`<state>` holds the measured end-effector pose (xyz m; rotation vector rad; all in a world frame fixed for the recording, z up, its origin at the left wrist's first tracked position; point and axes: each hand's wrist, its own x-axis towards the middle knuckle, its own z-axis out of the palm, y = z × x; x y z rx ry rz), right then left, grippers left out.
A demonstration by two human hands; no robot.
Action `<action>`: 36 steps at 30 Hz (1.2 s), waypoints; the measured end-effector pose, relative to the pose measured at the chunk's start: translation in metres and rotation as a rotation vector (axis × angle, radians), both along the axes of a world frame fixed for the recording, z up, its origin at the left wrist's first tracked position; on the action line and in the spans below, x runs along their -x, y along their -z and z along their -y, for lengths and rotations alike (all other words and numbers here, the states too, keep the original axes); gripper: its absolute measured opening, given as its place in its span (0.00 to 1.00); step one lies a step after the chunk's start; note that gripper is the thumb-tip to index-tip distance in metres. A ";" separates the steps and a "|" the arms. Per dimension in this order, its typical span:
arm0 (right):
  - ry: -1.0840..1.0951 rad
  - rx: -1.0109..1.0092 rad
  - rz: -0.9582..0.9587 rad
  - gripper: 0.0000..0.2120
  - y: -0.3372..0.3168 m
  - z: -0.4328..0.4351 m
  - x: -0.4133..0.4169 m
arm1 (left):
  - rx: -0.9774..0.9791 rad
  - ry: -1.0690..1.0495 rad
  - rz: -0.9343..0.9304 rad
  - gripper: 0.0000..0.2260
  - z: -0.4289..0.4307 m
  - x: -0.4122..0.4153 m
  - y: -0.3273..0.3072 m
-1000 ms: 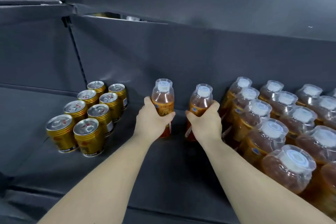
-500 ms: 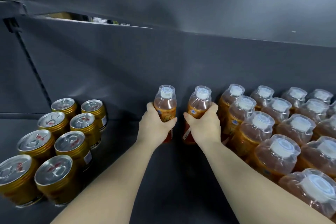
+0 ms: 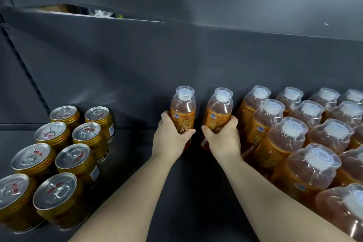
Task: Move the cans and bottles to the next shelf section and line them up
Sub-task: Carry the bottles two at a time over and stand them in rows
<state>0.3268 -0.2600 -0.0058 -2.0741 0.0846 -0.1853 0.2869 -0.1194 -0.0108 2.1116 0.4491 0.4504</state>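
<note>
My left hand grips an orange drink bottle with a white cap, upright near the shelf's back wall. My right hand grips a second bottle of the same kind just to its right, with a small gap between the two. Rows of several more such bottles stand packed at the right, close to the right-hand bottle. Several gold cans with silver tops stand in two rows at the left.
The dark grey shelf floor lies bare between the cans and the held bottles. A grey back wall rises behind, with the upper shelf's underside above. A slotted upright runs down the wall at the far left.
The view has shifted, so the cans sit lower and nearer at the left. Both hands keep their grip on the two bottles near the back wall.
</note>
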 end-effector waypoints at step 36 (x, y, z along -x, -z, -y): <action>-0.023 0.017 -0.068 0.38 0.016 -0.007 -0.019 | -0.046 0.000 -0.075 0.38 0.005 -0.020 0.009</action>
